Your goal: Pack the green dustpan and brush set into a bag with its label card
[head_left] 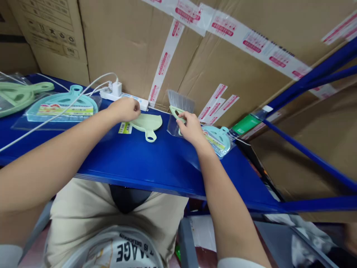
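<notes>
Head view: nearest the camera, a rounded greyish-white surface with black lettering [111, 249] lies before the person's lap in beige trousers [83, 208]. Beyond the knees runs a glossy blue tabletop [145, 160]. On it, between the two hands, a pale green plastic dustpan with a looped handle [146, 122] lies flat, its handle pointing towards the person. The left hand [126, 108] is just at the dustpan's left side, fingers curled in; whether it grips anything cannot be told. A small yellow-green printed label [125, 128] lies below that hand, beside the dustpan. The right hand [191, 127] has thumb and fingers closed on a pale green brush with grey bristles [180, 103], the bristles pointing away towards the back; clear plastic wrapping [173, 128] shows under the brush. Just right of this hand is a light blue dustpan set in a clear bag [216, 137], next to a leaning clear bottle with a green label and white cap [248, 123]. Far left lie a larger-looking light blue bagged set [55, 108], crossed by a white cable, and a pale green set [21, 95]. Behind the left hand sits a white power strip [142, 103]; at the back stand brown cardboard boxes [125, 41] with red-printed white tape [164, 61].
</notes>
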Tool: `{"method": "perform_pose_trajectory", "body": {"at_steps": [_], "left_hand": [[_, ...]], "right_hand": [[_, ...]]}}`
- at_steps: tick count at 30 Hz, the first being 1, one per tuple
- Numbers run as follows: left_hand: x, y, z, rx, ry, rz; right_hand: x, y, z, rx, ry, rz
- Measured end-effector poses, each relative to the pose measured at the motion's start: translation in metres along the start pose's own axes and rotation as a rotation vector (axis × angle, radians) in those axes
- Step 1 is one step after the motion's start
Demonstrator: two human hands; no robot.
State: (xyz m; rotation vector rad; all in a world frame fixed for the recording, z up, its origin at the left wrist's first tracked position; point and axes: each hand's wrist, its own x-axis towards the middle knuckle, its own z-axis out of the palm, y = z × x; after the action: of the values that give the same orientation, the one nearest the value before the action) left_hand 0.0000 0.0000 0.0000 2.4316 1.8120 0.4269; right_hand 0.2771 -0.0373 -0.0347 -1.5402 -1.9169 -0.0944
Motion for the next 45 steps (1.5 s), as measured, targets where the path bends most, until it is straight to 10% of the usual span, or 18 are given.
{"method": "perform_pose_trajectory", "body": {"at_steps": [12,22,34,45], "left_hand": [[-0.001,0.007,-0.001,-0.274,-0.282,0.098],[0.016,-0.023,-0.007,-0.313,0.185,-0.195],[0.007,-0.003,0.017,-0.107,-0.062,0.117],[0.009,-0.004,0.023,-0.09,-0.093,0.1]], "right_hand": [[-0.005,-0.025,0.003,0.142,-0.112,-0.097],[-0.02,-0.073,0.009,0.095,-0.289,-0.161],[-0.021,-0.082,0.013,0.001,-0.393,-0.13],[-0.018,-0.079,0.016,0.129,-0.355,-0.112]]}}
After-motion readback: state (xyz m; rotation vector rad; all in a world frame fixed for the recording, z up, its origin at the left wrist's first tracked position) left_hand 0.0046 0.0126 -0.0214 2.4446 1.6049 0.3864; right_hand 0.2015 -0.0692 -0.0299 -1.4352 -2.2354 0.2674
